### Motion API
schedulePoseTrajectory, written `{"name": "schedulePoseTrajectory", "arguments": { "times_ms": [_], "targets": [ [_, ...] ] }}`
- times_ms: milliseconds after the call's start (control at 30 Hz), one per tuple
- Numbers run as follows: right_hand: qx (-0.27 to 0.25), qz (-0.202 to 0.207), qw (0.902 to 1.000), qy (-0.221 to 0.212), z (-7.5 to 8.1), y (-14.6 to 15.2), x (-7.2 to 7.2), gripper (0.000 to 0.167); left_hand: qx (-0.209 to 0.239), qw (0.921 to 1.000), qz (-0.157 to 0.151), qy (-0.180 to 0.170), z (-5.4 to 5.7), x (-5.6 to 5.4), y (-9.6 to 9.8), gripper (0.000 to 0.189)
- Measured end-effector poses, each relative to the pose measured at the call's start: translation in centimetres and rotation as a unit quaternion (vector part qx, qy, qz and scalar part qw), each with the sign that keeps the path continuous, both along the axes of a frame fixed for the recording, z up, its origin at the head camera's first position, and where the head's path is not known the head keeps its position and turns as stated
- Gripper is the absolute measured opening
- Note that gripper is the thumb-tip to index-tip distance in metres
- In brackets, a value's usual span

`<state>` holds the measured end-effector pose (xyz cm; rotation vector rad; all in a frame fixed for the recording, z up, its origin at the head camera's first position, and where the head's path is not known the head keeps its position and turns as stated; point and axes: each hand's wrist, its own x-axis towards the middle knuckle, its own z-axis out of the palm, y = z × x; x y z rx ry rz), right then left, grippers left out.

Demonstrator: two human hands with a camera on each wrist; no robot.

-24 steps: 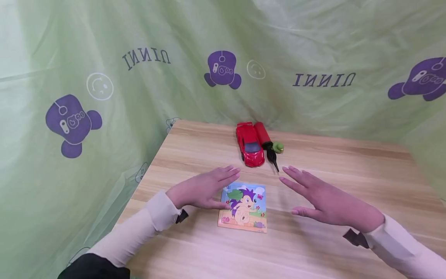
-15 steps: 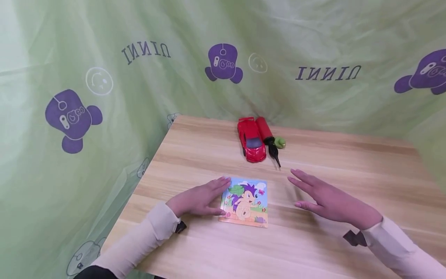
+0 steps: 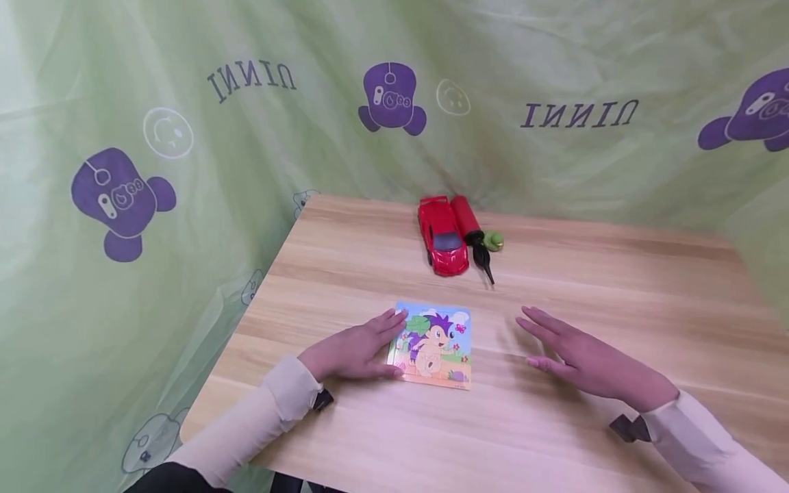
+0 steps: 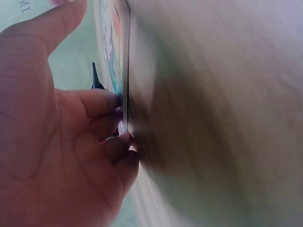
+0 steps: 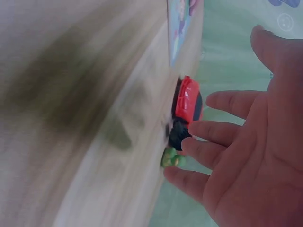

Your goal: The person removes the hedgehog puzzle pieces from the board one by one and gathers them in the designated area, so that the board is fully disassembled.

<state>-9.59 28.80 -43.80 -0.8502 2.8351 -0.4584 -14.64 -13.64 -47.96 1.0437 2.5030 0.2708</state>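
A square picture puzzle (image 3: 440, 349) of a purple-haired hedgehog lies flat on the wooden table. My left hand (image 3: 354, 348) is at its left side, thumb and fingertips overlapping that edge in the head view. From the left wrist, the fingers (image 4: 102, 101) appear right against the edge of the puzzle (image 4: 124, 56), fairly relaxed, with the thumb held apart. To the right of the puzzle, my right hand (image 3: 594, 359) hovers over the table with fingers spread and nothing in it. Its palm faces the puzzle.
Farther back on the table (image 3: 616, 274) stand a red toy car (image 3: 445, 239), a red hand pump (image 3: 466, 218) with a black nozzle, and a small green toy (image 3: 493, 240). A green printed curtain (image 3: 308, 137) hangs behind and at the left.
My left hand has come back from over the puzzle's upper left part to its left edge. The right hand has shifted a little farther right. The head view has tilted down.
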Motion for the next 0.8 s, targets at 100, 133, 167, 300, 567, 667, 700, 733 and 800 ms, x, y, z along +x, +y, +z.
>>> {"name": "schedulePoseTrajectory", "arguments": {
  "times_ms": [100, 133, 167, 300, 567, 667, 700, 733, 800],
  "targets": [
    [-0.006, -0.004, 0.9999, -0.011, -0.2, 0.0, 0.0, 0.07, -0.004, 0.9999, 0.003, -0.011, 0.1, -0.5, 0.3, 0.096],
    [-0.009, -0.004, 0.9999, -0.011, -0.3, 0.0, -0.1, 0.07, -0.005, 0.9999, 0.003, -0.015, 0.2, -0.7, 0.4, 0.095],
    [-0.012, -0.003, 0.9999, -0.009, -0.4, 0.1, -0.1, 0.069, -0.003, 0.9998, 0.0, -0.017, 0.2, -0.9, 0.6, 0.095],
    [-0.024, 0.004, 0.9997, 0.004, -0.7, 0.4, 0.0, 0.069, -0.015, 0.9997, -0.016, -0.015, 0.1, -1.9, 1.0, 0.094],
    [-0.014, 0.005, 0.9999, 0.008, -0.5, 0.5, 0.0, 0.068, 0.027, 0.9994, -0.01, -0.018, -0.3, -3.0, 1.1, 0.093],
    [-0.01, 0.002, 0.9999, -0.002, -0.4, 0.3, -0.1, 0.068, 0.047, 0.9987, -0.004, -0.021, -0.2, -3.0, 1.1, 0.094],
    [-0.008, 0.0, 0.9999, -0.009, -0.4, 0.1, -0.1, 0.068, 0.053, 0.9983, -0.002, -0.023, -0.2, -3.0, 1.2, 0.094],
    [-0.008, -0.005, 0.9998, -0.019, -0.4, 0.0, -0.1, 0.069, 0.056, 0.9981, 0.0, -0.024, -0.1, -2.9, 1.2, 0.093],
    [-0.006, -0.013, 0.9992, -0.038, -0.4, -0.3, -0.1, 0.07, 0.058, 0.998, 0.003, -0.024, 0.0, -2.7, 1.4, 0.093]
  ]
}}
